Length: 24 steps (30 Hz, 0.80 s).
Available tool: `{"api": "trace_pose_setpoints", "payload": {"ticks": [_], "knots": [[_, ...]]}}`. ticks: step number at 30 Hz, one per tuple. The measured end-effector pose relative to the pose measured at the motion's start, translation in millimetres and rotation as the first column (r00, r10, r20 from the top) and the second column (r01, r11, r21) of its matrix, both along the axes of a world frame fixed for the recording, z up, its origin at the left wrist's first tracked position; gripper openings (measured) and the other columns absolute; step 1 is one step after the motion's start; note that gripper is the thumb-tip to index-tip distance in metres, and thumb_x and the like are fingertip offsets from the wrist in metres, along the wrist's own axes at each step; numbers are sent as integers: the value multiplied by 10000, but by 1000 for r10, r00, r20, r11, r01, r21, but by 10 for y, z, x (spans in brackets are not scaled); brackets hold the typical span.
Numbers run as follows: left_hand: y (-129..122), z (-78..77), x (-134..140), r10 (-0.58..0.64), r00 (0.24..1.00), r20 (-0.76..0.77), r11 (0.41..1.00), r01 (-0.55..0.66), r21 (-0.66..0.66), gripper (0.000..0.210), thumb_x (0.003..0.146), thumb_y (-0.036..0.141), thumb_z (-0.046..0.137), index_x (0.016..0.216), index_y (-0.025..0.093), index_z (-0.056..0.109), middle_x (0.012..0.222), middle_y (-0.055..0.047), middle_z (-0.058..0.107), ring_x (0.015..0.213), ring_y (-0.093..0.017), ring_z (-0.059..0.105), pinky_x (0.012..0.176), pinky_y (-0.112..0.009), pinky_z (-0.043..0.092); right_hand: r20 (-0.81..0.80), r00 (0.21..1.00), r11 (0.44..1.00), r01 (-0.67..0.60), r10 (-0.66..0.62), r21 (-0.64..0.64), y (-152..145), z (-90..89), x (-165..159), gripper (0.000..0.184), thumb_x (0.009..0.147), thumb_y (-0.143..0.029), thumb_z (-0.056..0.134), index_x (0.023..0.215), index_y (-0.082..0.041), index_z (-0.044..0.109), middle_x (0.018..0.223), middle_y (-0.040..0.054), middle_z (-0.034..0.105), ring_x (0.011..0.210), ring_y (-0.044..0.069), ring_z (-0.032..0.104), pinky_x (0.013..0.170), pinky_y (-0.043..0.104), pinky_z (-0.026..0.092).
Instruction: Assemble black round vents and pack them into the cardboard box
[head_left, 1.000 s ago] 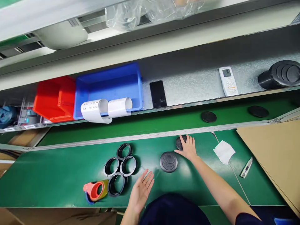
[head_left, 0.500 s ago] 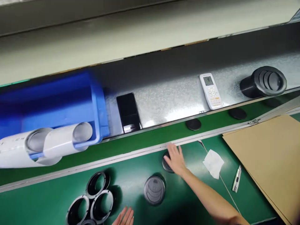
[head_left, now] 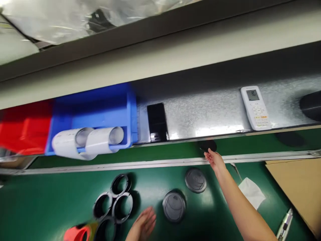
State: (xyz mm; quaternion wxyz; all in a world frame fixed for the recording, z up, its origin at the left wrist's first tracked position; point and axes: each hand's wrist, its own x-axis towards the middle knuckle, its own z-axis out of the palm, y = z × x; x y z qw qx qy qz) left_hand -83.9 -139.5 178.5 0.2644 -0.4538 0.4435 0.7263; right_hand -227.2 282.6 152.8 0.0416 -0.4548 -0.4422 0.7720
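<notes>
My right hand [head_left: 215, 160] reaches beyond the pale rail with its fingers closed on the near edge of a flat black disc [head_left: 207, 145], partly under the metal shelf. Low in the middle, my left hand [head_left: 144, 221] is over the green table, a little blurred, fingers stretched out and nothing in it. Two round dark grey louvred vent discs [head_left: 174, 206] [head_left: 196, 180] lie between my hands. To the left of my left hand stands a cluster of several black rings [head_left: 122, 207], open at the top.
On the metal shelf [head_left: 200, 113] are a blue bin [head_left: 129, 117] with white rolls [head_left: 100, 140], a phone [head_left: 157, 122], a remote control [head_left: 255, 107] and a black cylinder [head_left: 312, 105]. Cardboard [head_left: 298, 187], a tissue [head_left: 251, 192], a cutter knife [head_left: 285, 224] and a red-orange roll [head_left: 76, 233] lie nearby.
My right hand has left the farther vent disc and reached across the rail to the black disc. My left hand has come further into view. The view has swung left, showing a red bin.
</notes>
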Motion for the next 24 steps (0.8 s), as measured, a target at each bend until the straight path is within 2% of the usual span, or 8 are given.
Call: {"api": "trace_pose_setpoints", "payload": {"ticks": [4, 5, 7, 10, 12, 15, 19, 24], "knots": [[579, 424, -139, -31, 894, -448, 955, 159, 252, 728, 718, 474, 831, 1356, 284, 535, 1504, -107, 454, 1383, -345, 412, 1136, -515, 352, -183, 951, 934, -284, 247, -216, -1247, 315, 885, 461, 661, -429, 935, 730, -161, 567, 727, 65, 689, 636, 191, 678, 532, 242, 566], [675, 495, -158, -3, 858, -513, 931, 189, 312, 747, 697, 526, 836, 1353, 344, 530, 1521, -65, 437, 1369, -355, 421, 1111, -549, 366, -262, 912, 885, -382, 315, -267, -1515, 408, 1138, 463, 667, -449, 927, 745, -163, 572, 736, 62, 689, 632, 186, 673, 531, 240, 558], [759, 603, -146, 16, 844, -536, 904, 216, 369, 741, 662, 631, 813, 1250, 221, 626, 1384, -137, 567, 1290, -379, 489, 1073, -539, 399, -414, 803, 761, -568, 429, -313, -1925, 578, 1584, 443, 742, -506, 863, 826, -161, 599, 794, 69, 696, 649, 175, 664, 543, 237, 542], [687, 764, 14, 106, 856, -506, 875, 161, 456, 698, 711, 669, 734, 1141, 123, 675, 1210, -158, 664, 1241, -357, 525, 1083, -494, 397, -425, 660, 692, -715, 620, -100, -2176, 770, 1959, 508, 887, -671, 623, 894, -163, 618, 820, 90, 687, 665, 199, 651, 547, 281, 530], [599, 892, 182, 202, 826, -526, 860, 108, 499, 601, 784, 610, 683, 1180, 159, 657, 1245, -110, 657, 1279, -320, 499, 1118, -472, 363, -307, 641, 711, -630, 703, 312, -2134, 887, 2015, 563, 924, -721, 491, 897, -178, 637, 832, 95, 667, 728, 233, 640, 645, 360, 552], [502, 1075, 444, 248, 795, -554, 822, 129, 554, 591, 839, 585, 632, 1304, 224, 584, 1377, -76, 584, 1355, -311, 432, 1150, -500, 314, -247, 589, 474, -266, 769, 840, -1978, 1100, 1985, 487, 983, -635, 433, 1075, -236, 697, 1136, 119, 618, 1070, 298, 560, 967, 511, 466], [450, 1220, 741, 305, 779, -547, 796, 107, 596, 608, 860, 577, 626, 1363, 247, 542, 1407, -50, 565, 1392, -253, 398, 1177, -411, 294, -146, 373, 200, -109, 916, 974, -2020, 1326, 2000, 403, 1046, -489, 368, 1262, -315, 660, 1429, 77, 449, 1329, 320, 341, 1105, 579, 331], [385, 1252, 994, 309, 738, -600, 794, 147, 589, 680, 823, 555, 687, 1412, 275, 492, 1360, -69, 592, 1318, -294, 482, 1171, -481, 291, -144, 259, 205, -227, 955, 952, -2271, 1375, 2152, 477, 1061, -484, 283, 1170, -278, 699, 1466, 69, 423, 1398, 323, 237, 1139, 608, 283]]}}
